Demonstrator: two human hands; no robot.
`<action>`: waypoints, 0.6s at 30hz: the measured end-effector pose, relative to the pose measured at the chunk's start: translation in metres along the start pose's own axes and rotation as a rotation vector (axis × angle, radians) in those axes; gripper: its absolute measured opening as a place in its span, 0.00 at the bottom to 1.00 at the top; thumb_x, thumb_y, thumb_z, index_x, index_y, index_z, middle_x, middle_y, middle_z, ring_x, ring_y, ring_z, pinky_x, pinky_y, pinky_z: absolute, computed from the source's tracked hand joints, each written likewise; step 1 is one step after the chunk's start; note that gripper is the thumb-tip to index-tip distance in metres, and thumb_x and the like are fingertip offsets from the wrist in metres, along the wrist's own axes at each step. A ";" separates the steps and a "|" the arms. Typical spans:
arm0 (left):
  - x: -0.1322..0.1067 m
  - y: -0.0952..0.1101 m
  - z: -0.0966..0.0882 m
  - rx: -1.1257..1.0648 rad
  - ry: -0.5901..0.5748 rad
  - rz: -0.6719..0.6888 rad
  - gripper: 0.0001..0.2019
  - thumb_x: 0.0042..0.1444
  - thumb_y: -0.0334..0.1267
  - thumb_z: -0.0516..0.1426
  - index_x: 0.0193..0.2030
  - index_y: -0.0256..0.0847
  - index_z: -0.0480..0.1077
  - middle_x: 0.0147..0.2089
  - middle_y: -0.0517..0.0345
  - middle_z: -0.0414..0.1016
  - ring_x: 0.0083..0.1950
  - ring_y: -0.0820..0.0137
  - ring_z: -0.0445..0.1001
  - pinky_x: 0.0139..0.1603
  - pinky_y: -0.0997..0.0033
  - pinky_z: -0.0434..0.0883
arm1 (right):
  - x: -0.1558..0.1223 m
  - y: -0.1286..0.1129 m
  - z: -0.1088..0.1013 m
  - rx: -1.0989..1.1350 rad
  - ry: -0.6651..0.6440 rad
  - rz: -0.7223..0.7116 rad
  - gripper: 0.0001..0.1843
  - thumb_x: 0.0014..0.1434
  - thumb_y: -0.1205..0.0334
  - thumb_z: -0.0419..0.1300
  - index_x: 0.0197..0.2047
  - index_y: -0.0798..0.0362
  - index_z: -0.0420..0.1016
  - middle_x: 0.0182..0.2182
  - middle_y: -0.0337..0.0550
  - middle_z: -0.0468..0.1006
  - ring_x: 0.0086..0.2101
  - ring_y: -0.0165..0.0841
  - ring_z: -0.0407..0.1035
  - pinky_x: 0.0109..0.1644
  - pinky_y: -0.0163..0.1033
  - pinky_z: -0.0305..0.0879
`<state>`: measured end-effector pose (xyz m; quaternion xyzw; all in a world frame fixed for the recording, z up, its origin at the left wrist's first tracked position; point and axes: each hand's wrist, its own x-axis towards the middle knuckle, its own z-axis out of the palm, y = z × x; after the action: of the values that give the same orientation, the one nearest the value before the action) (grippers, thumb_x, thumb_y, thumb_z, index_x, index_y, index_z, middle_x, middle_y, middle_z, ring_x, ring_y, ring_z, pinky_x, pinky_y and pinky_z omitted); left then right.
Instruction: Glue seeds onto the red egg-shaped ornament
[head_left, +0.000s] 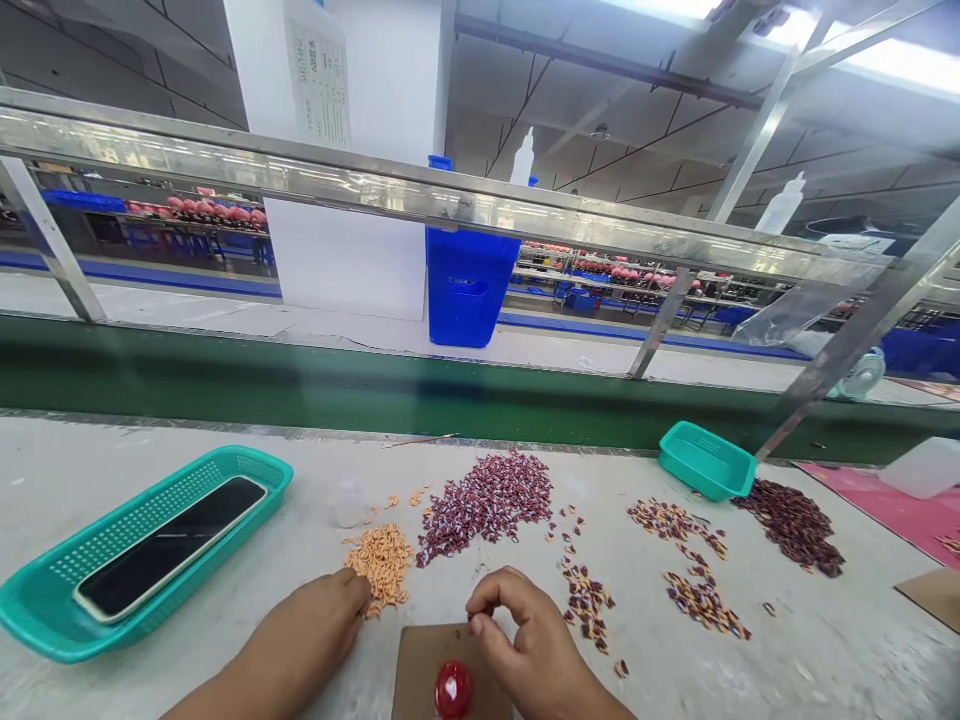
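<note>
Two hands at work: your curled left hand (300, 630) touches loose orange pieces (382, 565) at eleven o'clock, within easy reach; your pinched right hand (517, 625) sits above a glossy red dome (454, 690) (holding anything? you can't tell).

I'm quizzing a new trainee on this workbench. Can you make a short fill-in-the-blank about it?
1. The left hand touches a pile of small ____ pieces.
2. The glossy red object on the brown card sits closest to the ____ hand.
3. The plastic bin beyond the green belt is ____.

Missing words: orange; right; blue.
</note>
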<state>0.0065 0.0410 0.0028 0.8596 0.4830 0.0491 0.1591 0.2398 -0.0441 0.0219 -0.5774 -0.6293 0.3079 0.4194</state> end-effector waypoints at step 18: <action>-0.034 0.055 0.016 -1.793 -0.051 -0.294 0.17 0.37 0.45 0.69 0.23 0.40 0.66 0.17 0.69 0.67 0.17 0.81 0.58 0.18 0.81 0.56 | -0.023 0.026 0.016 -0.278 -0.072 -0.141 0.12 0.45 0.78 0.58 0.26 0.50 0.75 0.29 0.41 0.76 0.35 0.35 0.68 0.42 0.39 0.63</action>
<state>0.0375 -0.0178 0.0078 0.3440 0.3650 0.3665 0.7836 0.2375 -0.0610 -0.0124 -0.5727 -0.7196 0.2080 0.3330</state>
